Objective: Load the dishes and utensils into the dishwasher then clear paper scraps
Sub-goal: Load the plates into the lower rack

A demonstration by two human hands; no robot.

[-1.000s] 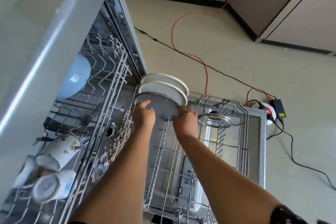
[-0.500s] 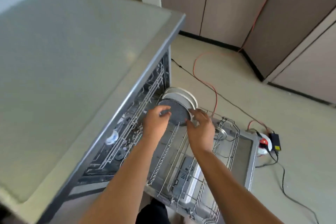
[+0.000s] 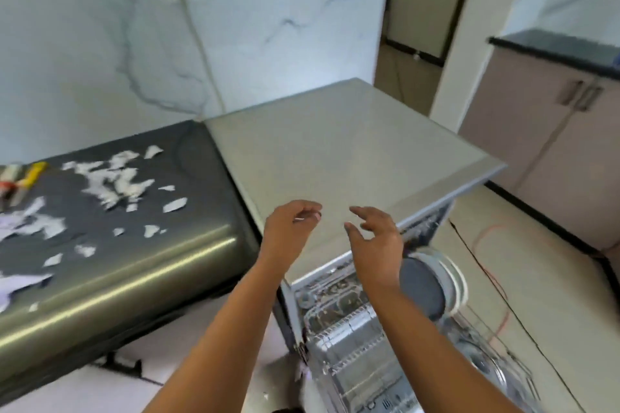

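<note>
My left hand (image 3: 290, 228) and my right hand (image 3: 377, 240) hover empty, fingers apart, over the front edge of the grey dishwasher top (image 3: 342, 151). Below them the dishwasher stands open with its lower rack (image 3: 349, 339) pulled out. A dark grey plate (image 3: 422, 288) stands on edge in the rack with two white plates (image 3: 456, 282) behind it. Several torn white paper scraps (image 3: 110, 181) lie scattered on the dark appliance top (image 3: 141, 265) to the left.
A yellow and red object (image 3: 23, 178) lies at the far left of the dark top. A white cable (image 3: 204, 54) runs up the marble wall to a socket. Red and black cables (image 3: 493, 265) trail across the floor on the right, beside beige cabinets (image 3: 553, 151).
Both hands let go of the dark grey plate, left it standing in the rack, and rose above the dishwasher top. The view swung up and left, bringing the paper scraps into sight.
</note>
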